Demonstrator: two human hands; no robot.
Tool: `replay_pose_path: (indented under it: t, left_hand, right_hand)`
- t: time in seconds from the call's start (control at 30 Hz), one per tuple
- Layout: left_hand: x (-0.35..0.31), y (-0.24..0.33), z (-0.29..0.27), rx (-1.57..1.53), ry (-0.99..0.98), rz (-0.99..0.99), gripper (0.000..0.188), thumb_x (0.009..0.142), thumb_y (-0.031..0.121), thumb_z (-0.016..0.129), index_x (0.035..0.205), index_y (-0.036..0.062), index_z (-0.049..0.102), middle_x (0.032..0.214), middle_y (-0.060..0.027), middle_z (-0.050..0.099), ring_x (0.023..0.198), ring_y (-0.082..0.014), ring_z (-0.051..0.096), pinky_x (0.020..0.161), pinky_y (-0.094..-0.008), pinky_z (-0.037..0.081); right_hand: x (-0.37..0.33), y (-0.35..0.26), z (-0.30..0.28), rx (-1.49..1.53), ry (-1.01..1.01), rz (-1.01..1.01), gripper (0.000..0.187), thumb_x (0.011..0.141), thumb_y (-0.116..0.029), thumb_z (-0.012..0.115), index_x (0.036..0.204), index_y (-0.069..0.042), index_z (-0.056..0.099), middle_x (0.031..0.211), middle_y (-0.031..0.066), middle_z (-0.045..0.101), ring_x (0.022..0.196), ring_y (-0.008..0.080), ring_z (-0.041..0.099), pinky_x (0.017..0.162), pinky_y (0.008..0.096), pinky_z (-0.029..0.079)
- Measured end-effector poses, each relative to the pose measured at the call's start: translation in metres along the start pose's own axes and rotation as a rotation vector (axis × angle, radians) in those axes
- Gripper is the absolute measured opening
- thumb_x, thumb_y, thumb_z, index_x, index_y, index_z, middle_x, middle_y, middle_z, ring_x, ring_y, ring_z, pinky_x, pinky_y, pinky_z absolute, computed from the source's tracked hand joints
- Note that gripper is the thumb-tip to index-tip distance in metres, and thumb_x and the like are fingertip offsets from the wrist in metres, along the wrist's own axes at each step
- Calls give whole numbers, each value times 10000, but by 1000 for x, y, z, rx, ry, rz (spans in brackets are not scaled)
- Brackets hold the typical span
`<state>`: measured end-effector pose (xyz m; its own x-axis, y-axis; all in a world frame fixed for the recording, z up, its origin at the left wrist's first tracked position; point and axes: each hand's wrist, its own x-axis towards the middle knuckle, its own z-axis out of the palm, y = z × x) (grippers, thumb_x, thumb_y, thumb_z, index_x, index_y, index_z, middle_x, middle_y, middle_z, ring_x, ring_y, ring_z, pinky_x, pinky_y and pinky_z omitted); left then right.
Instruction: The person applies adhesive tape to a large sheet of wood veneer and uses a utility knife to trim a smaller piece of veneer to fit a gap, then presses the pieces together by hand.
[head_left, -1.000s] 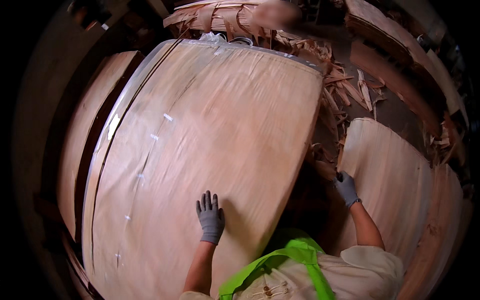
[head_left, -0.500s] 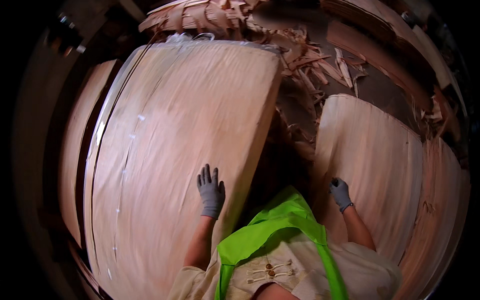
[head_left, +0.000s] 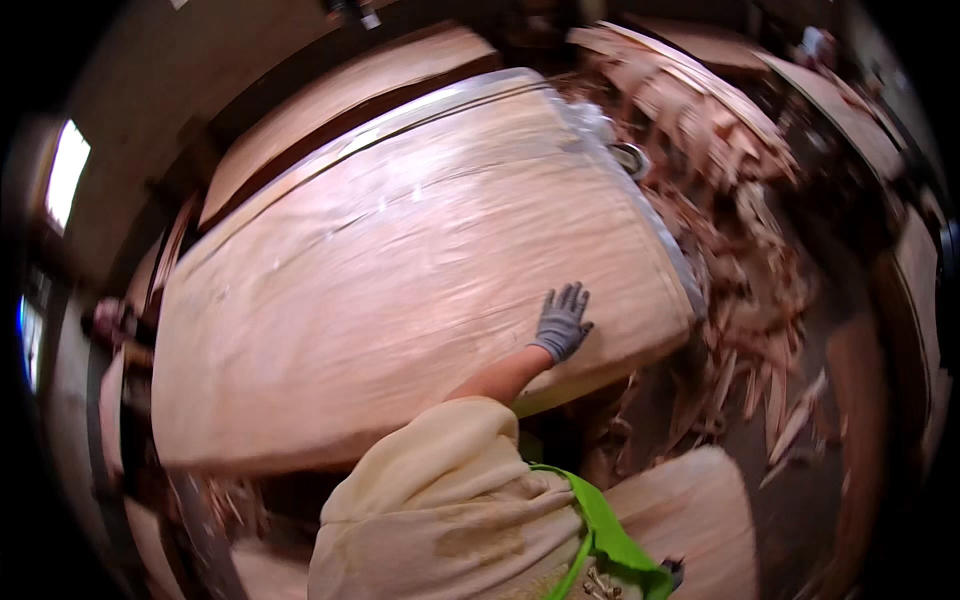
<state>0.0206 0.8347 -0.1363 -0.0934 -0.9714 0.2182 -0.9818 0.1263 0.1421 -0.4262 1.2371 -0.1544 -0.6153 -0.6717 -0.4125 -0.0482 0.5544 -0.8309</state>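
Note:
My left hand [head_left: 563, 322], in a grey knit glove, lies flat with its fingers stretched out near the right end of a large stack of pale wood veneer sheets [head_left: 400, 330]. It touches the top sheet, which shows creases and shallow cracks. Only a small dark bit of my right hand [head_left: 675, 572] shows beside the green apron [head_left: 610, 535]; its fingers are mostly hidden. That hand is nearest to a lower stack of veneer [head_left: 700, 510] at the bottom right.
Torn veneer scraps [head_left: 740, 330] litter the floor to the right. A heap of curled strips [head_left: 690, 110] stands at the back right. Another veneer stack [head_left: 340, 90] is behind the large one. Clear plastic film [head_left: 590, 120] lines its far right edge.
The view has swung left, so the large stack now lies crosswise. My left hand has gone toward the stack's far end, staying flat. My right hand has mostly left sight behind the apron.

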Motion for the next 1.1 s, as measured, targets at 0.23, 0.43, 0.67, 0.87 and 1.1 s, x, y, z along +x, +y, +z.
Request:
replay_pose_path:
  t: [0.23,0.43,0.67,0.87,1.1]
  left_hand:
    - [5,24,12,-22,-94,-140,645,872,421,437,1391,54,331,1468,-175,261,1370,-312,211,1114,-499,89]
    - [15,28,16,3,-102,-120,655,847,407,480,1374,38,354,1461,-181,274,1360,-330,231,1109,-518,95]
    - [29,35,3,129,-219,-207,568,847,392,493,1309,65,444,1405,-148,373,1306,-312,318,1091,-519,150]
    - [136,113,28,72,152,-461,389,828,290,555,1150,73,542,1270,-149,487,1170,-294,448,1035,-517,251]
    - [294,300,82,-166,323,-691,409,800,145,564,1189,27,517,1303,-211,445,1154,-384,463,995,-405,368]
  right_hand:
    - [151,-92,-6,-129,-194,35,107,813,-92,531,745,-39,595,640,37,601,501,95,440,459,256,359]
    - [333,-172,51,-321,-435,-128,105,806,-76,533,737,-3,564,626,57,583,513,137,476,487,291,393]
    - [486,-268,59,-406,-500,-280,119,797,-58,534,727,38,528,609,80,562,527,187,518,518,331,434]
    - [634,-289,67,-577,-566,-412,145,772,-113,587,772,33,591,649,134,613,596,201,585,564,335,452]
    - [824,-299,54,-463,-667,-305,114,764,-90,615,803,17,609,711,83,634,637,172,600,595,321,470]
